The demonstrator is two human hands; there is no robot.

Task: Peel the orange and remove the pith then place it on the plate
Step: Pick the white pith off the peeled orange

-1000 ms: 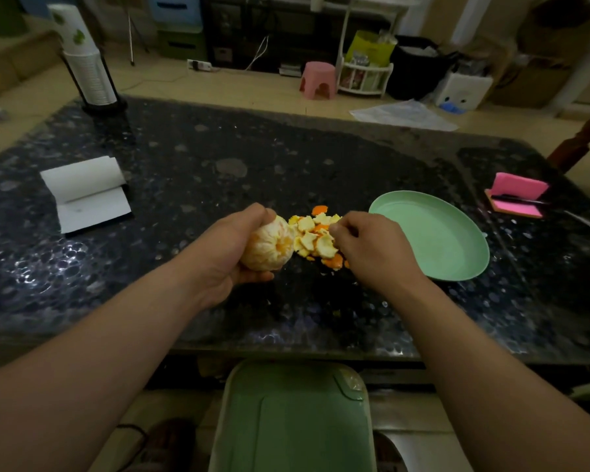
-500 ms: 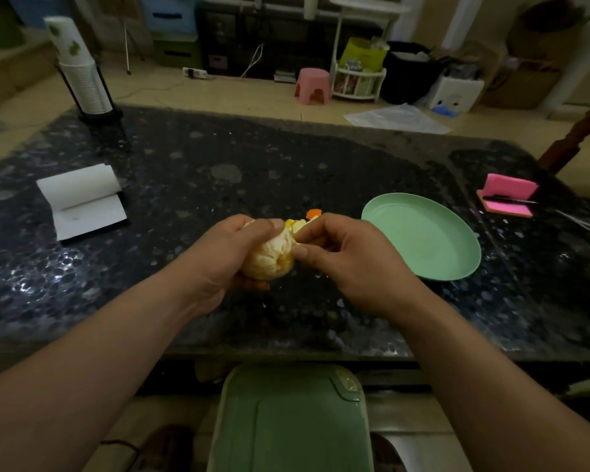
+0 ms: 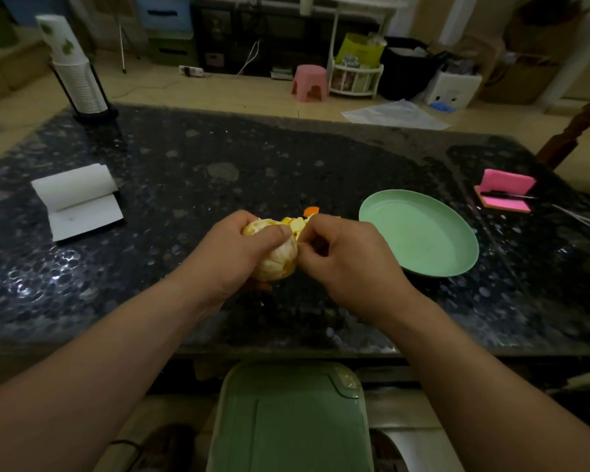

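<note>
Pith-picking tip: left hand [image 3: 232,253] grips the pale round peeled orange [image 3: 276,264] steady, right hand [image 3: 348,264] pinching white pith [image 3: 293,254] should pull slowly (don't squeeze)

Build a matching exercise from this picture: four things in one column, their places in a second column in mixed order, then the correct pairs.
Things
1. orange
2. green plate
3. pink notepad
4. stack of paper cups

Places
A. far left corner of the table
B. in the grip of the left hand
C. near the table's right edge
D. on the table, just right of the right hand

Pairs: 1-B, 2-D, 3-C, 4-A
</note>
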